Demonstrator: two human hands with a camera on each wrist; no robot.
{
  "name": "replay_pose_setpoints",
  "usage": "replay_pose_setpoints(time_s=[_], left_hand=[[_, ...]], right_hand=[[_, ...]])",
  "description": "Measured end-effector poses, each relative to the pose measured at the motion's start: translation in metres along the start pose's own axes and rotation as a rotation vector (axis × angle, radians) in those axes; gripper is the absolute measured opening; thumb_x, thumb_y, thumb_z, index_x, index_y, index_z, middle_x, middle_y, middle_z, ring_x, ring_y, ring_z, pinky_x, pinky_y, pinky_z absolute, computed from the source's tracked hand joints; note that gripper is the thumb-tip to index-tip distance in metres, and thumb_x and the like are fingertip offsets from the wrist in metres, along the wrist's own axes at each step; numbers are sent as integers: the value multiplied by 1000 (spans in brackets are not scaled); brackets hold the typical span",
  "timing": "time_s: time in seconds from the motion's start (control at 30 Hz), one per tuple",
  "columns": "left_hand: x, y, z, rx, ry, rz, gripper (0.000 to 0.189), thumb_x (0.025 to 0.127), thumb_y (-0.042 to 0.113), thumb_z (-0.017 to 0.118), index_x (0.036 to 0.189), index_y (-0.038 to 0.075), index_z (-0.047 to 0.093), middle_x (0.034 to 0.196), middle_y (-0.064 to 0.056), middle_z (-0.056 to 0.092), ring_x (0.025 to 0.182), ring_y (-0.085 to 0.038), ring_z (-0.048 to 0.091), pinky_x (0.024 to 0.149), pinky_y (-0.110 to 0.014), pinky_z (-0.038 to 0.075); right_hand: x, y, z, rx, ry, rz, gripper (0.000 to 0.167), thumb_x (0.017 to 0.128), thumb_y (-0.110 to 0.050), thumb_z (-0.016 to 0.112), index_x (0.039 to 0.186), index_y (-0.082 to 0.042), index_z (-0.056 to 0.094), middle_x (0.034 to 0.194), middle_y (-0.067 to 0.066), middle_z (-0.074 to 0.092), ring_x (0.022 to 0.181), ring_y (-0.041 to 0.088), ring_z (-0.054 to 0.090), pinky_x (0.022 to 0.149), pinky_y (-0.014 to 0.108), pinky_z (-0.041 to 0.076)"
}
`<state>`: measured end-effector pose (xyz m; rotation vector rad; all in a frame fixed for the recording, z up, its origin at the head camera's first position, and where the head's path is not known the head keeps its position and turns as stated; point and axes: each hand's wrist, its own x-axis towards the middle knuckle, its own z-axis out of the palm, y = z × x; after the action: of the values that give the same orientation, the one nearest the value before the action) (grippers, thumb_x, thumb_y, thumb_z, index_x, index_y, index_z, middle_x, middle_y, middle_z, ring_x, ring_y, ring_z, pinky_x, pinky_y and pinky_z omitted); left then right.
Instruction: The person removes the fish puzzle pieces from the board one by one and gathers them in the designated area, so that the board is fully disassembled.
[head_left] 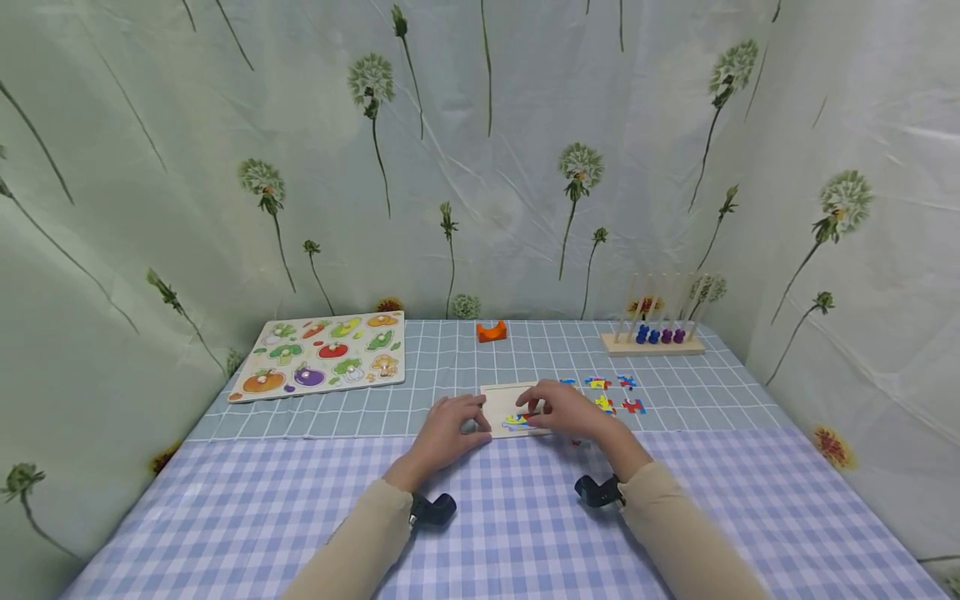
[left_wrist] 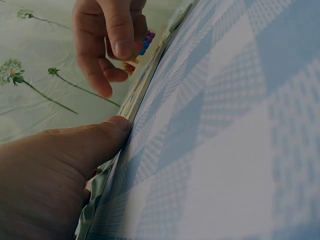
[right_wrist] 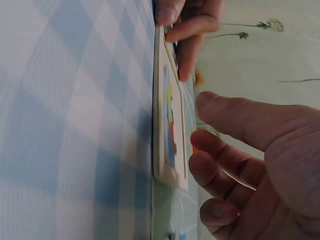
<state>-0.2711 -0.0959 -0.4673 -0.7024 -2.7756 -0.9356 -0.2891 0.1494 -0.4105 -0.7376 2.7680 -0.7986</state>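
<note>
A small wooden puzzle tray (head_left: 497, 407) with a raised rim lies in front of me. Several joined jigsaw pieces (head_left: 516, 422) in blue, yellow and red sit along its front part. My left hand (head_left: 448, 427) holds the tray at its left end, with the thumb at the front corner and the fingers along the side. Over the tray's right part hovers my right hand (head_left: 567, 410); its fingers are loosely bent, and the right wrist view shows nothing between thumb and fingertips. Loose jigsaw pieces (head_left: 633, 406) lie right of the tray, some partly hidden by the right hand.
At the back left lies a vegetable puzzle board (head_left: 355, 350). An orange curved block (head_left: 491, 332) stands at the back middle. A wooden peg rack (head_left: 654, 343) with blue and purple pieces is at the back right. Checked cloth (head_left: 495, 517) covers the near table.
</note>
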Motion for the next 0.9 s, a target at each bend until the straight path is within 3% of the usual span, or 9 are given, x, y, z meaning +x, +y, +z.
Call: replay_pose_setpoints(time_s=[0.17, 0.4, 0.6, 0.9], left_hand=[[-1, 1, -2, -7, 12, 13, 8, 85, 28, 79, 87, 25, 72, 143, -6, 61, 139, -30, 50, 120, -64, 24], [-1, 0, -2, -20, -1, 9, 7, 86, 28, 78, 87, 25, 72, 144, -4, 60, 140, -29, 49, 120, -64, 23], [0, 1, -2, -9, -15, -12, 8, 86, 29, 79, 88, 25, 72, 145, -3, 59, 141, -27, 48, 121, -63, 22], [0, -1, 0, -2, 3, 14, 8, 86, 29, 78, 88, 25, 72, 143, -5, 61, 139, -29, 50, 120, -64, 25]], right_hand=[[8, -6, 7, -39, -22, -49, 27, 89, -13, 74, 116, -13, 72, 97, 1, 65, 86, 13, 55, 81, 30, 52], [13, -5, 17, -30, -20, 30, 27, 88, -14, 75, 114, -19, 73, 100, -2, 63, 90, 13, 54, 89, 36, 52], [14, -2, 22, -36, -2, 29, 23, 88, -12, 75, 109, -20, 73, 100, -2, 61, 91, 14, 53, 89, 36, 51], [15, -2, 23, -44, 3, 26, 25, 88, -12, 76, 108, -22, 65, 100, 1, 59, 89, 15, 53, 85, 34, 51]])
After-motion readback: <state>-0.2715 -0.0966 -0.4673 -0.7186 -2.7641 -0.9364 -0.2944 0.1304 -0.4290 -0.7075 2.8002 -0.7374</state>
